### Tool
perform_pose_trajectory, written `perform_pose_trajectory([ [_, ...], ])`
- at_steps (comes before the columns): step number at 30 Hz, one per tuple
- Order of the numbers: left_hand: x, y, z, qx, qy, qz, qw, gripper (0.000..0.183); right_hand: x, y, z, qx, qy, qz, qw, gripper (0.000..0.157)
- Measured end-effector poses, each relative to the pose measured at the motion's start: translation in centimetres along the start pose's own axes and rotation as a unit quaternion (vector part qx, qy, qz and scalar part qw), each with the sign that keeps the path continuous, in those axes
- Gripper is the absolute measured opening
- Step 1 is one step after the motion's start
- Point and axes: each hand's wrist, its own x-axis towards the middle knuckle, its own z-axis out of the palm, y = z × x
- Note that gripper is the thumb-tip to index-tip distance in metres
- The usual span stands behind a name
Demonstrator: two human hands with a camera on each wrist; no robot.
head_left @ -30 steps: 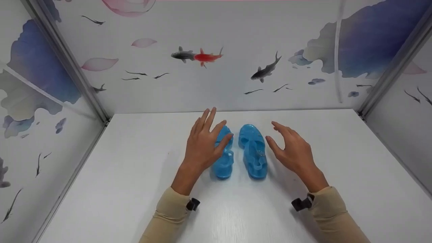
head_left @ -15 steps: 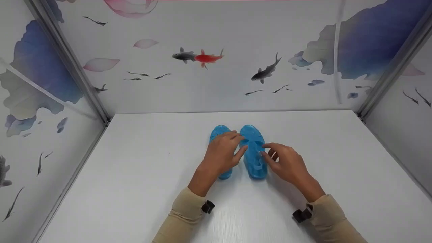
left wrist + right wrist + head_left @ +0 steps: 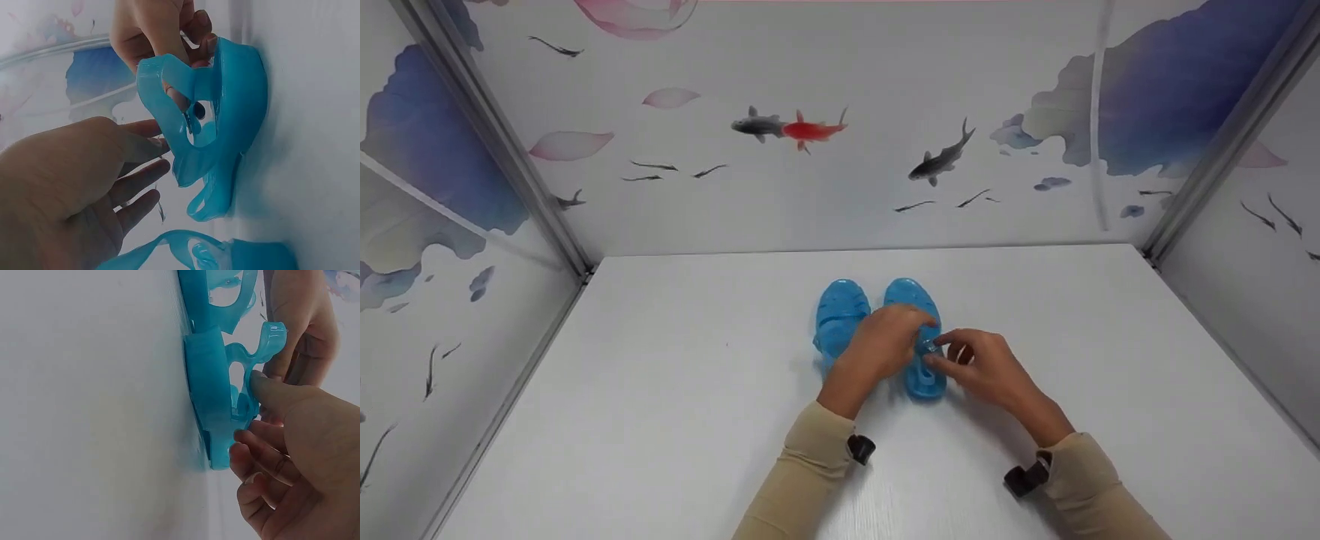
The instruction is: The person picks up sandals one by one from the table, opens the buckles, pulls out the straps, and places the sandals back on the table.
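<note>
I'd worry about the strap [image 3: 273, 338] springing from the right hand [image 3: 988, 369], which pinches only a narrow piece at 3 o'clock on the sandal [image 3: 207, 377]. A hard tug could skid it across the table [image 3: 690, 412]. The left hand [image 3: 883, 343] arches in from 9 o'clock; its grip I can't tell. Glossy, translucent, rubbery-looking blue; the other sandal [image 3: 841, 311] lies at 9 o'clock, round-toed.

Two sandals [image 3: 842, 300] [image 3: 926, 386], two hands [image 3: 885, 341] [image 3: 988, 367], buckles [image 3: 928, 346] unclear
</note>
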Motion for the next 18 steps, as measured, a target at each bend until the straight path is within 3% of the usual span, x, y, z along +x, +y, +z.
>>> perform_pose_trajectory([
  [4, 0.0, 0.0, 0.3, -0.009, -0.021, -0.002, 0.9997, 0.038, 0.0, 0.4, -0.1, 0.022, -0.011, -0.006, 1.0, 0.038],
  [18, -0.6, 0.6, 0.2, -0.015, -0.024, -0.003, 0.9996, 0.027, -0.7, 1.5, -0.8, 0.046, -0.02, -0.021, 0.999, 0.036],
])
